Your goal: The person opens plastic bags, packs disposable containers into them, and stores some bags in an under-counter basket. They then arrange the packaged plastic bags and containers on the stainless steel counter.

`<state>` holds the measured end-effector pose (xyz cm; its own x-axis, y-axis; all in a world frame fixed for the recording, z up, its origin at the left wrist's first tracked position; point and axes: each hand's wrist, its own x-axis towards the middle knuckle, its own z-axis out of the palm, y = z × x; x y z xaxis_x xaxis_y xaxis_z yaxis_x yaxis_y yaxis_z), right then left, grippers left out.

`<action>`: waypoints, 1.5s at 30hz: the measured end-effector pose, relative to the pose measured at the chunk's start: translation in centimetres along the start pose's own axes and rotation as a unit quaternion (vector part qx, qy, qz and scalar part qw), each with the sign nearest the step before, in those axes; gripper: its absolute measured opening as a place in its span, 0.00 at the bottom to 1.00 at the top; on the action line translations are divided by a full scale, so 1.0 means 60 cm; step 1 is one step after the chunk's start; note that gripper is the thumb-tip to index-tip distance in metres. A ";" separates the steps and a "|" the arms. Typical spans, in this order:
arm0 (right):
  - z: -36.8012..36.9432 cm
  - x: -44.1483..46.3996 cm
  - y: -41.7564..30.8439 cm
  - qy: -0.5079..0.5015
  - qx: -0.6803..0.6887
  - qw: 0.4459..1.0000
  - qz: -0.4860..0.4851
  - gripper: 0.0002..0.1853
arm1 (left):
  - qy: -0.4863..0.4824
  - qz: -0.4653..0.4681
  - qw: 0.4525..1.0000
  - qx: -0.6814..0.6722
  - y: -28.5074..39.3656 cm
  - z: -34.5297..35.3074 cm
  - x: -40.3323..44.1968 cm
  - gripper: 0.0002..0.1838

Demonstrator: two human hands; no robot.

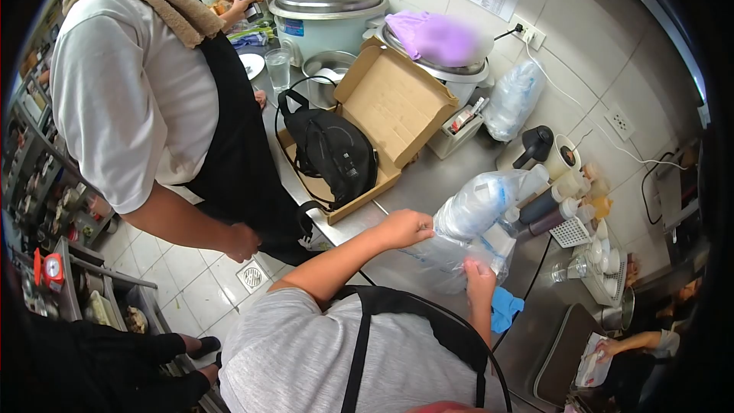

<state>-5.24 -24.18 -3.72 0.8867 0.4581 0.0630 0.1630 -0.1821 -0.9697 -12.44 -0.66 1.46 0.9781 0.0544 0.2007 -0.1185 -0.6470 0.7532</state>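
Observation:
A clear plastic bag [451, 256] is stretched between my two hands over the steel counter. My left hand [409, 229] pinches its edge on the left, beside a stack of lids or cups wrapped in plastic [474, 206]. My right hand [480, 277] grips the bag lower down and to the right, with its fingers closed. The wrapped stack lies tilted just beyond both hands. A blue cloth or glove [506, 310] rests on the counter next to my right wrist.
An open cardboard box [409, 107] holds a black bag [336, 153]. Sauce bottles [547, 210] and a white basket [569, 233] stand right. A rice cooker [325, 27] is at the back. A co-worker in an apron stands left; another person's arm reaches in at lower right.

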 end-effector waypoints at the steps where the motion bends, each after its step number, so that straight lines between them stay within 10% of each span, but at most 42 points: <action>1: 0.003 -0.001 -0.008 0.015 0.054 0.998 0.007 0.06 | 0.005 0.002 1.000 0.007 -0.001 -0.004 -0.002 0.08; 29: 0.007 -0.012 -0.018 0.032 0.085 0.995 0.030 0.06 | 0.027 0.026 0.999 0.032 -0.019 -0.032 -0.011 0.18; 35: 0.005 -0.018 -0.012 0.043 0.116 0.990 0.061 0.05 | 0.165 -0.070 0.929 -0.323 -0.013 -0.148 0.004 0.43; 45: 0.012 -0.024 -0.004 0.023 0.107 0.993 0.049 0.05 | 0.261 -0.070 0.876 -0.399 -0.014 -0.215 -0.011 0.42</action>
<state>-6.87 -24.19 -3.74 0.9134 0.4060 -0.0283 -0.0165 -0.0325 -0.9993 -15.20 9.68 8.76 0.8055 0.5663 0.1744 -0.2894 0.1192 0.9498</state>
